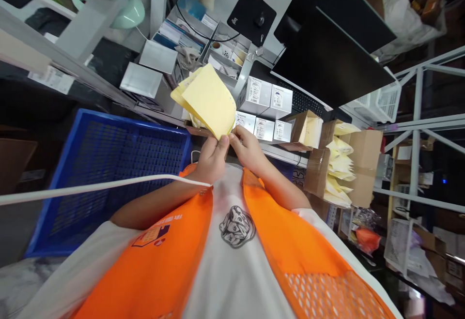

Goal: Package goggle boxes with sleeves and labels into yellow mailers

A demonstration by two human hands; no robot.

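A yellow padded envelope point(209, 98) stands up in front of me at the desk's edge, one corner pointing down toward my chest. My left hand point(213, 158) is closed with its thumb on that lower corner. Beside it, my right hand point(247, 148) pinches the same corner, and the fingertips of both hands nearly meet. More yellow envelopes point(184, 89) show just behind; whether they are held too is hard to tell. Right of the hands, several small white labelled boxes point(264, 129) line the desk edge.
A blue plastic crate point(119, 159) sits at the left. On the right, a cardboard box point(363, 161) holds several yellow envelopes. A dark monitor point(327, 57), a keyboard point(301, 101) and grey sorting bins point(227, 53) occupy the desk. A white cord point(109, 186) crosses before my left forearm.
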